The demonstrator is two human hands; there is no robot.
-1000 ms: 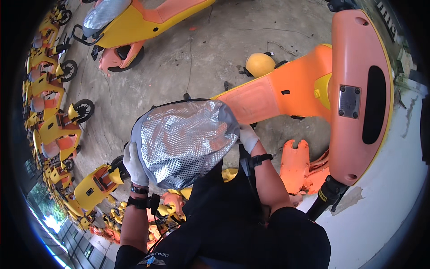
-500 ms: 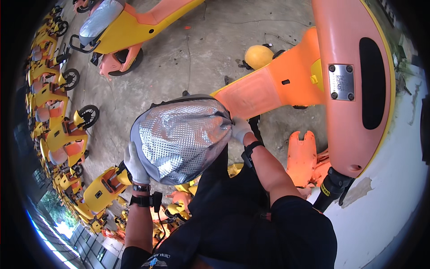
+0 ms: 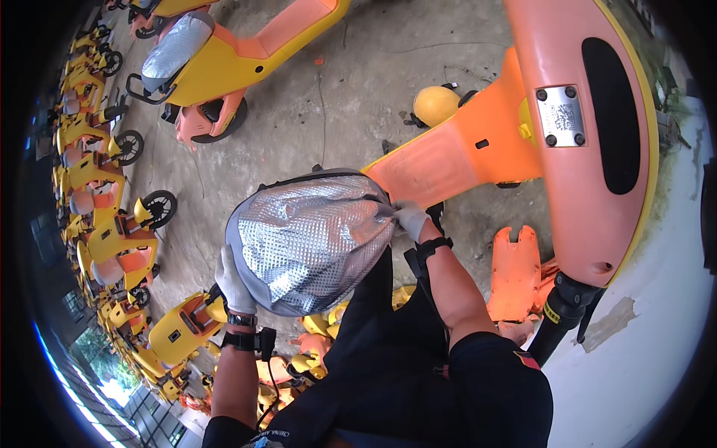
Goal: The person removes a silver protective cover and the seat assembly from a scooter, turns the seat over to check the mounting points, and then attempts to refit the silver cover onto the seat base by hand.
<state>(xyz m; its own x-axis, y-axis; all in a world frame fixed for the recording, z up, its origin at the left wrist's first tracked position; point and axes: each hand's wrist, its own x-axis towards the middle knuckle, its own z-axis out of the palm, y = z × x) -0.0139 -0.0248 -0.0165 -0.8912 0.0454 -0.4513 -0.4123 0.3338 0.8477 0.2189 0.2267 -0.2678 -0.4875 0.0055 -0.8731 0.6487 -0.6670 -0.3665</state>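
**Two gloved hands at opposite ends of a silver seat cover**

The silver cover (image 3: 310,243), quilted and edged by a grey border (image 3: 234,233), lies in front of the person's body, at the near end of the orange footboard (image 3: 426,163) of a scooter. It hides whatever is beneath it; a saddle seems likely, but the view does not settle this. The right hand (image 3: 411,218) has its fingers closed on the cover's right end, where folds (image 3: 376,212) converge toward the grip. The left hand (image 3: 234,284) lies against the lower left edge, its fingers extended along the border; whether the tips hook beneath that edge cannot be told.

Good practice here, by judgement: the left hand should steady the rounded end while the right draws its pinch outward and down, evenly, so that the folds flatten rather than bunch. A broad hold on the border would probably spare the shiny fabric better than a tight pinch on one spot. The hem is best followed round in short stretches, checking that it sits level on both sides.

Surroundings: the pink front panel (image 3: 575,209) stands to the right, a yellow helmet (image 3: 436,106) lies beyond the footboard, and a loose orange panel (image 3: 515,272) rests near the right forearm.
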